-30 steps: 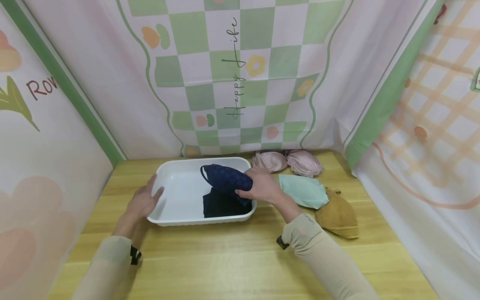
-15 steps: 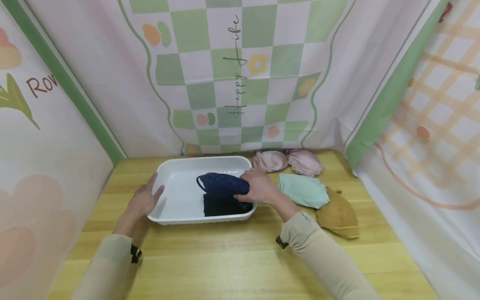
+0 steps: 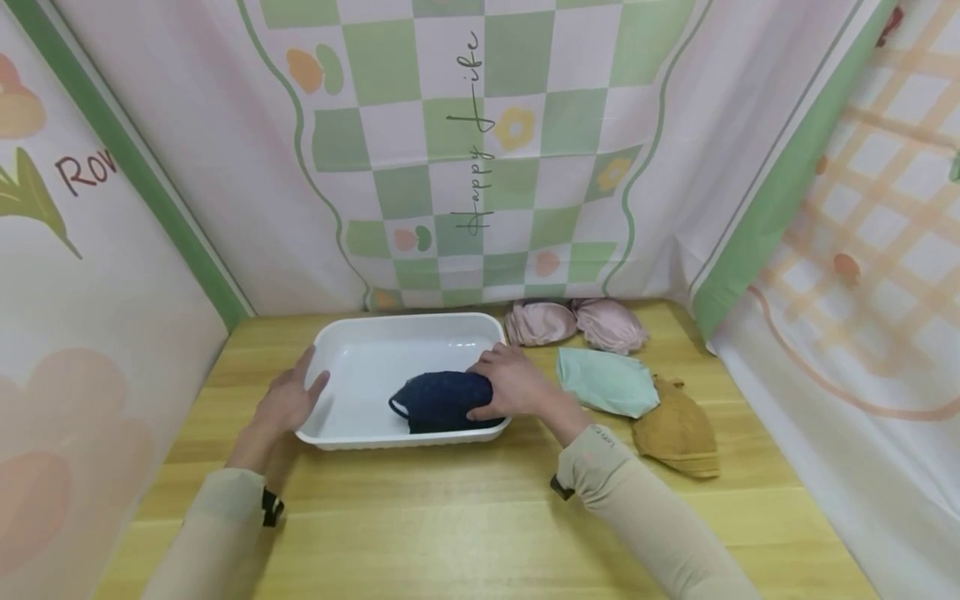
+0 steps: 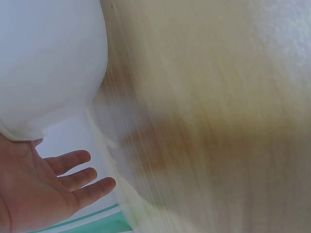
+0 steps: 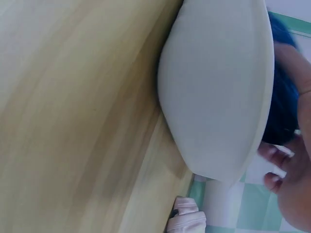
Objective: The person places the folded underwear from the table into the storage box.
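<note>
In the head view a white tray [image 3: 352, 375] stands on the table. My right hand [image 3: 512, 383] grips the right end of a folded navy bra [image 3: 442, 398] low inside the tray, a thin strap loop at its left end. The navy bra now covers most of a black folded garment [image 3: 420, 427]. From the right wrist, thumb and fingers reach over the tray rim onto the dark blue fabric [image 5: 282, 97]. My left hand [image 3: 287, 402] rests at the tray's left rim, thumb over the edge; its other fingers [image 4: 95, 191] extend loosely outside the wall.
Right of the tray lie a pale pink bra [image 3: 609, 325] at the back, a folded mint garment [image 3: 607, 382] and a mustard bra [image 3: 675, 429]. Patterned curtains [image 3: 510, 192] close in the wooden table [image 3: 450, 517] at the back and sides.
My right hand has lowered the navy bra toward the tray's front, onto the black garment, which it now mostly hides. My left hand stays at the rim.
</note>
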The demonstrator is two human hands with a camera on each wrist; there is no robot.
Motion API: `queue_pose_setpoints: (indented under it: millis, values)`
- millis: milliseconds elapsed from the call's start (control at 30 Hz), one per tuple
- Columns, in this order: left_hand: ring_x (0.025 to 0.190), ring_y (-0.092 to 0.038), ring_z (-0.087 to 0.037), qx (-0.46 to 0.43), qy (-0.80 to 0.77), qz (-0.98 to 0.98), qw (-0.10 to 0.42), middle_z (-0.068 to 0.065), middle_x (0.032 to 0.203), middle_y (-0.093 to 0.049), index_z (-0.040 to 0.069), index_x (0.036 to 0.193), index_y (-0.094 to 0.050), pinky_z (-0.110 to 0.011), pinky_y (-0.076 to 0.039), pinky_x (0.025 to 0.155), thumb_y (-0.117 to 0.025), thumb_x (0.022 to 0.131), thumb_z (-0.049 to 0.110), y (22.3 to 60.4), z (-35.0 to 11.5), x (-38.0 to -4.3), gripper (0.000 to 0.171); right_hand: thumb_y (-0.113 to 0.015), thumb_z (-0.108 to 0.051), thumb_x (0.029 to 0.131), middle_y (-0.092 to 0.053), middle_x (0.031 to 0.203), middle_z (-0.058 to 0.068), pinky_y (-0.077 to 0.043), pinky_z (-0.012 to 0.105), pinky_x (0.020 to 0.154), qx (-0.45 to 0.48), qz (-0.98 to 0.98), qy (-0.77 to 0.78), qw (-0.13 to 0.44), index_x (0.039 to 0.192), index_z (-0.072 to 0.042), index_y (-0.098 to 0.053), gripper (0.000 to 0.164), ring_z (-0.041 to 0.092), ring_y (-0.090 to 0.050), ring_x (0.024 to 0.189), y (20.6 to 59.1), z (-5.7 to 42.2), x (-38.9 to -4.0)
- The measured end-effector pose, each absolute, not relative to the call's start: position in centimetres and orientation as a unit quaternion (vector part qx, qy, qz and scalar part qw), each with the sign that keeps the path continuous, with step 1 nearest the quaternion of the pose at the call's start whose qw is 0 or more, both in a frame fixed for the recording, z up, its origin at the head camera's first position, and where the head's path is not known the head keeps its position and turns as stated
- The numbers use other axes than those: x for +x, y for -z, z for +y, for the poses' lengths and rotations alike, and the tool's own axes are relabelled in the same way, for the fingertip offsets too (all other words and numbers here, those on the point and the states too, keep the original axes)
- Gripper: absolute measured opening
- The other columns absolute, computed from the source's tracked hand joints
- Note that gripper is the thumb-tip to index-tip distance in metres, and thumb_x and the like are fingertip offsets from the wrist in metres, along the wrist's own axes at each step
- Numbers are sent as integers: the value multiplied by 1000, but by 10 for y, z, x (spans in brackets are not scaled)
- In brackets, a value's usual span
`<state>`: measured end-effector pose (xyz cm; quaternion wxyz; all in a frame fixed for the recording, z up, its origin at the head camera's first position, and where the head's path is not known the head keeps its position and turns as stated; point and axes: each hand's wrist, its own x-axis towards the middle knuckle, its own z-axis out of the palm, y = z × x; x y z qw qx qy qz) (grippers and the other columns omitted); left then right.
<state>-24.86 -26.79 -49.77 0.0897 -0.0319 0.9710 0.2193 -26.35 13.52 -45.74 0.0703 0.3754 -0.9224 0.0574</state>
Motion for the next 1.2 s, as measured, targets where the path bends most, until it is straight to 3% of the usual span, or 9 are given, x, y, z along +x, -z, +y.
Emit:
queue_pose_setpoints:
  millis: [167,500,667,800,1200]
  values:
    - [144,-20,-59,-34,-221,970,93,-35,160,-16,19,161,9,-73,-25,114,-13,101,67,496,-267,-248,80,-76,-72,68,-64,116,2,-45,46,101,353,-934,-51,32,127,-19,-68,79,22,-52,102,456,135,-262]
    - [144,-20,-58,-30,-222,970,89,-35,161,-15,18,161,9,-72,-24,115,-13,102,66,497,-268,-249,79,-71,-73,74,-63,128,5,-43,50,107,322,-942,-92,4,138,-21,-60,84,27,-56,118,455,139,-264]
    - [144,-20,-58,-29,-222,971,88,-35,161,-15,17,161,8,-72,-23,115,-12,101,67,499,-270,-249,81,-65,-71,82,-63,132,5,-42,50,111,303,-946,-118,-12,141,-21,-57,77,28,-58,122,454,140,-264]
    - [144,-21,-59,-28,-221,971,89,-35,160,-16,17,161,8,-72,-23,115,-13,101,67,500,-270,-249,81,-60,-66,88,-65,126,5,-47,48,104,294,-945,-144,-11,140,-18,-56,71,26,-61,117,454,141,-263]
    - [143,-21,-59,-27,-221,971,89,-36,159,-17,16,161,7,-72,-24,115,-13,101,67,497,-269,-248,81,-57,-53,97,-69,120,5,-53,44,96,257,-927,-272,6,135,-16,-61,53,25,-64,110,455,148,-270]
